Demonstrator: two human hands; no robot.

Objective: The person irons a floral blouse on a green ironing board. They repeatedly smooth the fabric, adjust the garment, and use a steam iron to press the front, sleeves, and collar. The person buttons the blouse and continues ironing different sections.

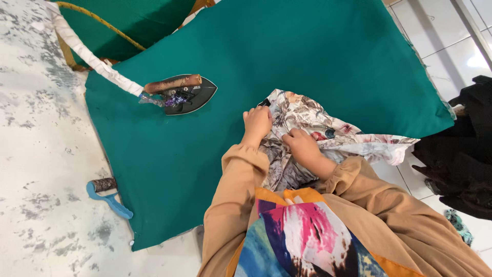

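Presently: left hand [258, 123] and right hand [302, 146] both grip bunched floral garment [328, 136] at near edge of green-covered tabletop [307, 56]; garment not spread; iron [185, 94] idle near left edge.

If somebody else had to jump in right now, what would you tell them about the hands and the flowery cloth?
Left hand: gripping the crumpled floral-print fabric at its upper edge.
Right hand: pinching the same fabric beside it.
The fabric lies bunched on the near edge of the green cloth-covered ironing surface, partly hanging off.
The black flat iron with a brown handle rests apart to the left, untouched.
A blue-handled lint roller lies on the marbled floor.
Done: fabric brought onto the surface. Left: it is not yet spread flat.
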